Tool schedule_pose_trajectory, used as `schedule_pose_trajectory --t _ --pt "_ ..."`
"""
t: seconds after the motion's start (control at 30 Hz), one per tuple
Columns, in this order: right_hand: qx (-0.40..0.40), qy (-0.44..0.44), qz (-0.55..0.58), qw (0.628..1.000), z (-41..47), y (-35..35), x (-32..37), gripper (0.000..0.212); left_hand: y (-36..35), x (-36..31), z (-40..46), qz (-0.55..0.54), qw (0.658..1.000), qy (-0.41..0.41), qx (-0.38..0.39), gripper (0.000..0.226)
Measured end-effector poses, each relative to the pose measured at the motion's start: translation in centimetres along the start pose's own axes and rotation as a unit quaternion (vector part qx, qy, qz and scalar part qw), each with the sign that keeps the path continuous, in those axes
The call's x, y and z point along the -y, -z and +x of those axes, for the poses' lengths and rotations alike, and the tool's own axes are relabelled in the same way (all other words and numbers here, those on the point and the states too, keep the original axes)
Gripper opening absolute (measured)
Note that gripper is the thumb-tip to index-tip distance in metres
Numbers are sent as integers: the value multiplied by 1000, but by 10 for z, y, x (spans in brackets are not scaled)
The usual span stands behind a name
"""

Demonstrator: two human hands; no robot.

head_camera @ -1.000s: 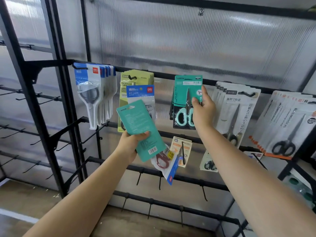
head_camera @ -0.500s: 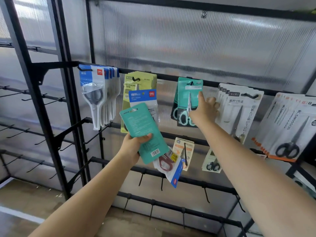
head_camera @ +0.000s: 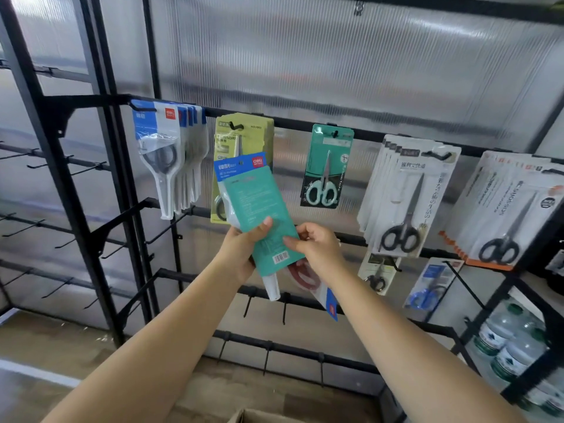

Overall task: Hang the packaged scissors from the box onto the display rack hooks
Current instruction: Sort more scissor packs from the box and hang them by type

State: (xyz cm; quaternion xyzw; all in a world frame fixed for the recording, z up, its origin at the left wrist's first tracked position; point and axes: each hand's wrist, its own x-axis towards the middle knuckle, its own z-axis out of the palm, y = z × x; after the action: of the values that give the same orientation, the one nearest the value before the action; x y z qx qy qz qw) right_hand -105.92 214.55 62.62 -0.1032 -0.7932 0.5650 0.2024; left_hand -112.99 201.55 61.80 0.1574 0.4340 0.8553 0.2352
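I am holding a small fan of packs in my left hand (head_camera: 241, 251), thumb clamping the flat teal card-backed scissors pack (head_camera: 262, 221) in front of the black wire display rack (head_camera: 305, 125). My right hand (head_camera: 317, 247) is pinching that pack's lower right edge. It is looking light and stiff (probably slick too), so I am judging the card edge the safest hold. It is showing its printed back, barcode low.

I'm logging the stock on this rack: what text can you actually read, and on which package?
"NO.0002": top of the yellow-green pack.
"SCISSORS": side of the rightmost white pack.
A red logo patch on the blue-and-white pack is too blurred to read.
Teal packs' print and barcode digits are too small.
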Motion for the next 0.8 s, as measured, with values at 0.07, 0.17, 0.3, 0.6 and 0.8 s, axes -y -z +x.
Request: schedule_pose_trajectory --t 0.07,0.17,0.3,0.6,0.8 --pt "-35 -14 46 998 -3 -2 -3 14 -1 0 -1 -18 1000 21 8 37" --pt "-114 2 77 990 -8 -2 -5 18 -2 3 -2 -33 999 31 -3 32" --pt "-197 110 25 974 -15 1 -2 19 -2 5 -4 -27 996 26 -78 26" --pt "-54 317 -170 931 -35 -17 3 18 -12 12 -12 85 994 6 -68 21" --pt "-93 121 -22 988 -28 -16 3 32 -14 7 -16 11 997 43 69 23"
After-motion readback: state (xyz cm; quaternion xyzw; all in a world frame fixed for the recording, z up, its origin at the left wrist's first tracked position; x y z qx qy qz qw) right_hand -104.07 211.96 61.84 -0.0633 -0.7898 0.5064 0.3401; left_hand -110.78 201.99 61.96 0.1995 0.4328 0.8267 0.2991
